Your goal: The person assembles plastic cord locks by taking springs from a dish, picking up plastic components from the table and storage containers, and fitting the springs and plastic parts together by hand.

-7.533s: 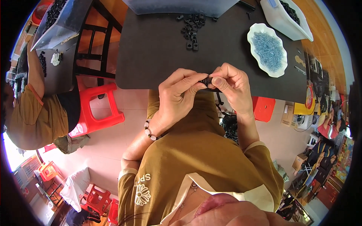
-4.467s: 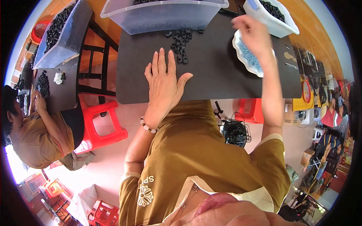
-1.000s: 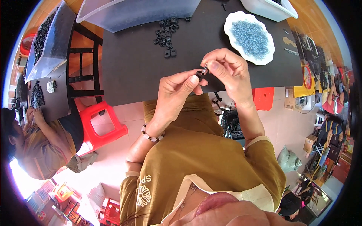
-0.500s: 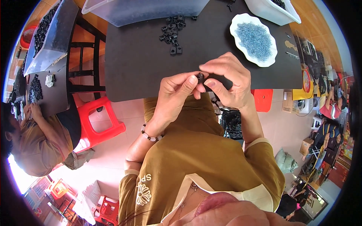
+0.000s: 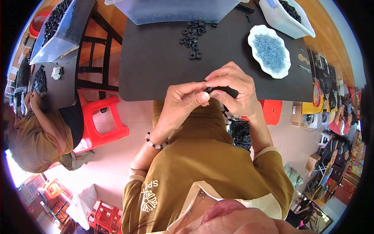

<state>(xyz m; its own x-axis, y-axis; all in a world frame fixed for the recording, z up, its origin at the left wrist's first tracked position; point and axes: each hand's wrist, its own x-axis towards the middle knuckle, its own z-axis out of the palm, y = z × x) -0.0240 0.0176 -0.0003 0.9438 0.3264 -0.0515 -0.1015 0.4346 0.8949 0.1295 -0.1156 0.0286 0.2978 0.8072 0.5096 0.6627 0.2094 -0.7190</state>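
Observation:
My left hand (image 5: pixel 183 102) pinches a small black plastic part (image 5: pixel 209 90) between thumb and fingertips, just in front of the table's near edge. My right hand (image 5: pixel 241 90) closes on the same part from the other side, thumb and fingertips against it. Most of the part is hidden by the fingers. Dark shows inside the curl of my right hand; whether it is another piece or shadow I cannot tell. Beyond my hands lies a loose group of small black plastic parts (image 5: pixel 193 39). A white scalloped dish (image 5: pixel 285 69) to the right holds many tiny clear bluish pieces.
The dark table (image 5: pixel 156 62) carries a large translucent bin (image 5: pixel 175 13) at its far side and a white tub (image 5: pixel 286 27) of black pieces at far right. At left, another person (image 5: pixel 43 132) works at a second table. Red stools (image 5: pixel 99 126) stand beside the tables.
My right fingers and thumb have come in from slightly apart and now close on the small black part. The view has shifted, so the table sits a little lower and further right.

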